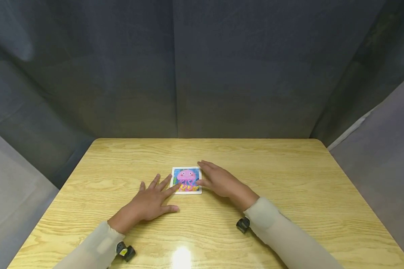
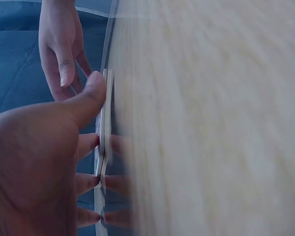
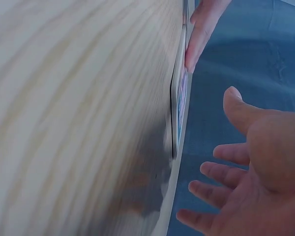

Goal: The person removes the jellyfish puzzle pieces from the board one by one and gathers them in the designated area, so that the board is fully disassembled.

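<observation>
The card [image 1: 187,175] lies flat on the counter [image 1: 256,168]; the left hand [image 1: 151,202], fingers spread and gripping nothing, lays one on the card's left side, seemingly to steady it, while the right hand [image 1: 219,181] hovers by its right edge, fingers loosely straight, holding nothing

Head view: high, set back, facing forward and down over table [image 1: 272,168] to far edge. Left wrist: low, close behind left hand [image 2: 37,157], table sidelong at right. Right wrist: same behind right hand [image 3: 265,167], table at left. Wrist views share card [image 1: 187,175].
</observation>
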The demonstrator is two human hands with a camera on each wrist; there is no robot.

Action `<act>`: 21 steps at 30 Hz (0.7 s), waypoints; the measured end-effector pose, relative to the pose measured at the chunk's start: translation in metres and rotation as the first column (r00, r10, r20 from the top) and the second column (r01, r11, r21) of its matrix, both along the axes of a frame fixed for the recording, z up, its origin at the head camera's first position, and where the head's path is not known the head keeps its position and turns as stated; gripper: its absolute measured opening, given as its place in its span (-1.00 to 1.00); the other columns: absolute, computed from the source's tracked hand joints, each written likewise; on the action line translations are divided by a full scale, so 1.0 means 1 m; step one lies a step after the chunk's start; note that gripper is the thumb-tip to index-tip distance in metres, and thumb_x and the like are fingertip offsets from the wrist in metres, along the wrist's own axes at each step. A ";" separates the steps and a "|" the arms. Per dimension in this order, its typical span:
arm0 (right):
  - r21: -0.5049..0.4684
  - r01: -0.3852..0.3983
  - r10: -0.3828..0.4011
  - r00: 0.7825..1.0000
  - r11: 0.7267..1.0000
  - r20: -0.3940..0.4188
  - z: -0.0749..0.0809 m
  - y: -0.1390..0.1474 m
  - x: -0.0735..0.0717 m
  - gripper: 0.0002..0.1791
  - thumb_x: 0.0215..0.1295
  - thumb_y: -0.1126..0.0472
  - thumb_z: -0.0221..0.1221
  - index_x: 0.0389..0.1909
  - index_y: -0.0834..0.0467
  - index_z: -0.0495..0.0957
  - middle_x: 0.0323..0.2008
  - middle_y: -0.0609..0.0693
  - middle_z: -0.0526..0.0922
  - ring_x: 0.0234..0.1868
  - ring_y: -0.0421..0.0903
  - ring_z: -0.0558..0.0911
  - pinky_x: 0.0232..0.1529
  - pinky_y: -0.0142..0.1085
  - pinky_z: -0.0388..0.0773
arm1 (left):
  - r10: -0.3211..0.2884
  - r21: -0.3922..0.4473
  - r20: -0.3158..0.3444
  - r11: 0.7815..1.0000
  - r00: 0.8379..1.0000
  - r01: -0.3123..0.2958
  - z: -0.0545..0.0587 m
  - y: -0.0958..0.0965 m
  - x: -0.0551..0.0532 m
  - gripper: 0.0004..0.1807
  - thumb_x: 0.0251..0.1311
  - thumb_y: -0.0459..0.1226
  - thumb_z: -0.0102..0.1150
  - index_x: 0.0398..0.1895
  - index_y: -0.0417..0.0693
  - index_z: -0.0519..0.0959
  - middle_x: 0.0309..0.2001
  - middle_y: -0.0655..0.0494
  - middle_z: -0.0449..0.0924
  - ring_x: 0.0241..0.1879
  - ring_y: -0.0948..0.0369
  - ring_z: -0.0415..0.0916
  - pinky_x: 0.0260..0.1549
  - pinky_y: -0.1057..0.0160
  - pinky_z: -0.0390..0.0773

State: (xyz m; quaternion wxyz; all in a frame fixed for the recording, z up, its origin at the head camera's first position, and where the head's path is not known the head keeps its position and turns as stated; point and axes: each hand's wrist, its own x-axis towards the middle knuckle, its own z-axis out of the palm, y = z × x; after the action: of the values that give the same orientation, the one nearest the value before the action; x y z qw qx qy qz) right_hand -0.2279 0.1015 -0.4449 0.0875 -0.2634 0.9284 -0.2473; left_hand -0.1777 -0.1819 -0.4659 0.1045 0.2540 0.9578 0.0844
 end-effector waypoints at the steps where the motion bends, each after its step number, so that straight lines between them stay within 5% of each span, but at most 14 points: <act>1: -0.008 -0.004 0.004 1.000 1.000 0.001 0.001 -0.002 0.000 -0.16 0.52 -0.13 0.16 0.62 0.19 0.12 0.61 0.18 0.13 0.59 0.17 0.18 0.53 0.08 0.16 | -0.003 -0.002 0.001 1.000 1.000 0.003 0.000 0.000 0.000 -0.10 0.32 0.43 -0.06 0.65 0.39 0.08 0.69 0.00 -0.20 0.61 -0.30 -0.23 0.25 -0.67 -0.07; 21: -0.037 -0.035 0.036 0.999 0.999 0.035 -0.002 -0.031 -0.017 -0.23 0.47 -0.03 0.24 0.57 0.15 0.24 0.54 0.13 0.29 0.55 0.15 0.26 0.53 0.04 0.18 | -0.029 -0.014 -0.003 0.999 1.000 0.029 -0.001 0.000 -0.003 -0.06 0.30 0.41 -0.01 0.66 0.35 0.06 0.68 -0.04 -0.21 0.59 -0.35 -0.21 0.20 -0.70 -0.01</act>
State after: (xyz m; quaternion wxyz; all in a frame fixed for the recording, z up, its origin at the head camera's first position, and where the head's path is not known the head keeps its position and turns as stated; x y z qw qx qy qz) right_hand -0.2453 0.0701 -0.4466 0.1036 -0.2770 0.9172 -0.2672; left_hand -0.1809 -0.1823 -0.4670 0.1058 0.2674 0.9548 0.0755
